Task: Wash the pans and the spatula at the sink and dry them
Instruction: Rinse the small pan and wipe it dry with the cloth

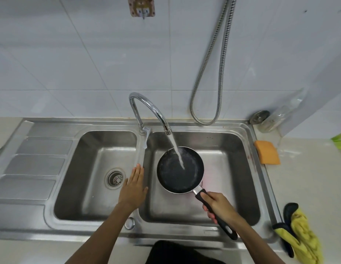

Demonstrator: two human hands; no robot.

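In the head view, we saw the pan [180, 170] just right of the frame's centre, held over the right basin [232, 168] of the steel sink [51, 128]. The right hand [218, 205] had its fingers wrapped round the pan's black handle [225, 225], below and right of the bowl. Water [178, 151] fell from the curved tap [146, 105] onto the dark inner face. The left hand [134, 185] held nothing. Its fingers were straight and together over the divider between the basins, and we could not tell whether it pressed down.

We judged the task to be early, with this pan at its rinse and no suds or scrubbing showing. We found no second pan and no spatula anywhere in the frame, so those washes and all the drying seemed left to do. An orange sponge [267, 152] lay at the sink's right edge. A yellow-and-black cloth [303, 237] hung at the lower right.

The sink had a ribbed drainboard [34, 164] at the left and a strainer drain [114, 178] in the left basin. A pale counter [308, 178] ran along the right. White wall tiles [70, 54] filled the upper frame, and a metal hose [221, 63] looped down at the upper right.
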